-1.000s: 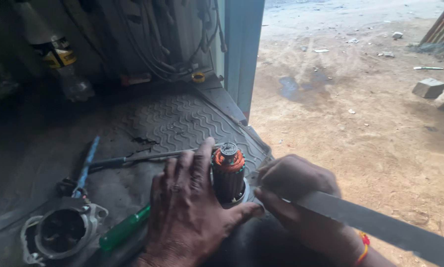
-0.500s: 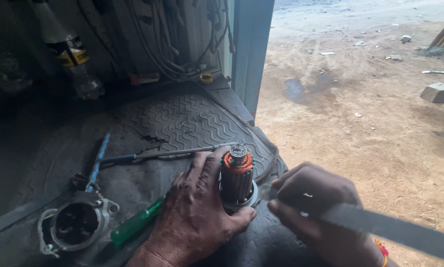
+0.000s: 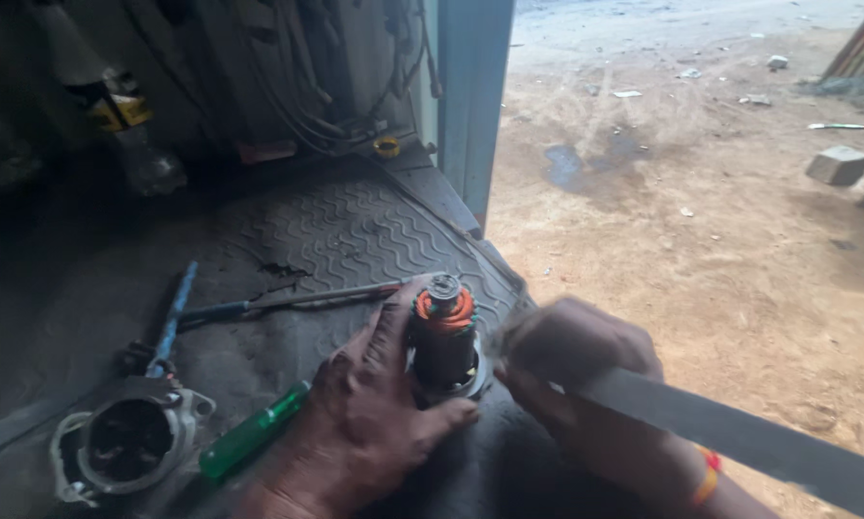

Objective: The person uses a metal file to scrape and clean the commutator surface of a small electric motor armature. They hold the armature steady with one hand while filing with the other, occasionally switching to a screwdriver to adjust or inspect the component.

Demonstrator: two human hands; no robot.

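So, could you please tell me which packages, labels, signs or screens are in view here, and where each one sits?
Bottle label: a yellow and dark band on a pale, tilted bottle, upper left in the shade, far from both hands.
No screens, signs or other packages show.

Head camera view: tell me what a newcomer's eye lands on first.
The upright motor armature with its orange winding band stands at centre on the ribbed rubber mat, gripped by the left hand. The right hand holds a long flat metal blade beside it. At lower left lie a round metal housing and a green-handled screwdriver.
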